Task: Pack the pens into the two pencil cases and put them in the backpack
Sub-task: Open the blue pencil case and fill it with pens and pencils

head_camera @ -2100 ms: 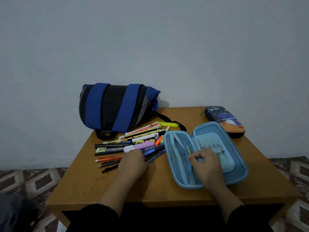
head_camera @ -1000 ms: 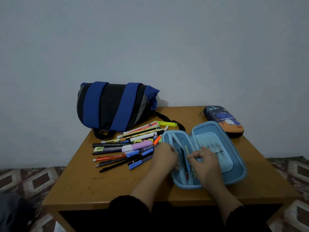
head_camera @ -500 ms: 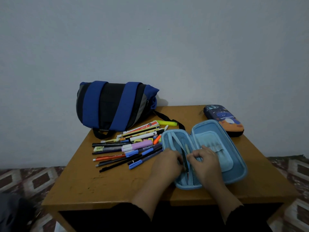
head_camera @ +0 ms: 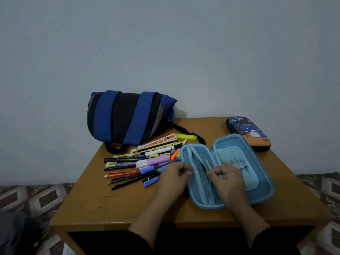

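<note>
The light blue pencil case (head_camera: 265,170) lies open near the table's front right. A few pens lie in its left half under a mesh pocket. My right hand (head_camera: 227,179) pinches that mesh pocket's edge at the middle of the case. Beside the case's left rim hovers my left hand (head_camera: 172,180), fingers loosely curled and blurred, with nothing visible in them. A pile of pens and markers (head_camera: 143,162) lies left of the case. The dark blue pencil case (head_camera: 248,132) sits zipped at the back right. The blue and black backpack (head_camera: 127,116) lies at the back left.
The wooden table (head_camera: 103,203) stands against a plain wall. A black backpack strap (head_camera: 185,130) trails behind the pens. A small eraser (head_camera: 111,164) lies at the pile's left end. Patterned floor shows on both sides.
My left hand carried pens from the pile into the open case, then drew back to the case's left rim. My right hand stayed on the mesh pocket.
</note>
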